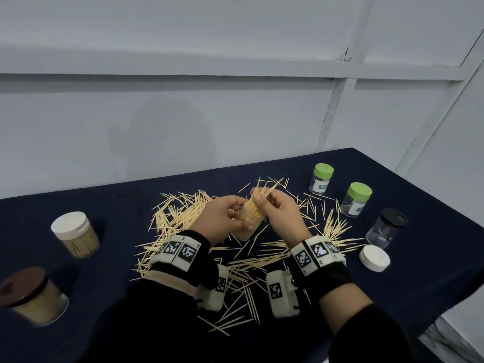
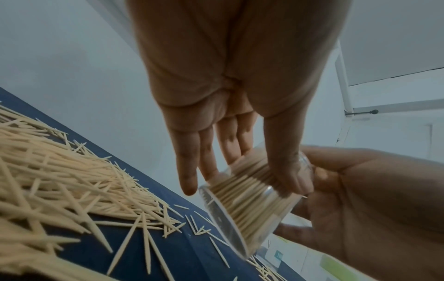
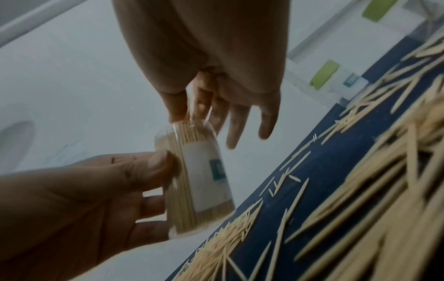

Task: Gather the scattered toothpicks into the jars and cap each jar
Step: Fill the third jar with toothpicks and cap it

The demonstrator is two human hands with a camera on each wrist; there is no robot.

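My left hand (image 1: 225, 218) grips a clear uncapped jar (image 1: 247, 224), tilted and packed with toothpicks, just above the middle of the table. At the jar's mouth my right hand (image 1: 272, 205) pinches a small bunch of toothpicks (image 1: 271, 190) that stick up and to the right. In the left wrist view the thumb and fingers of the left hand (image 2: 242, 178) wrap the jar (image 2: 245, 205). The right wrist view has the right hand's fingertips (image 3: 192, 114) at the top of the jar (image 3: 199, 180). Scattered toothpicks (image 1: 180, 213) lie all around and under both hands.
On the dark blue tablecloth (image 1: 117, 205), a white-capped jar (image 1: 74, 233) and a brown-capped jar (image 1: 31, 294), both full, stand at the left. At the right are two green-capped jars (image 1: 322, 178) (image 1: 357, 199), a black-capped jar (image 1: 386, 226) and a loose white cap (image 1: 374, 258).
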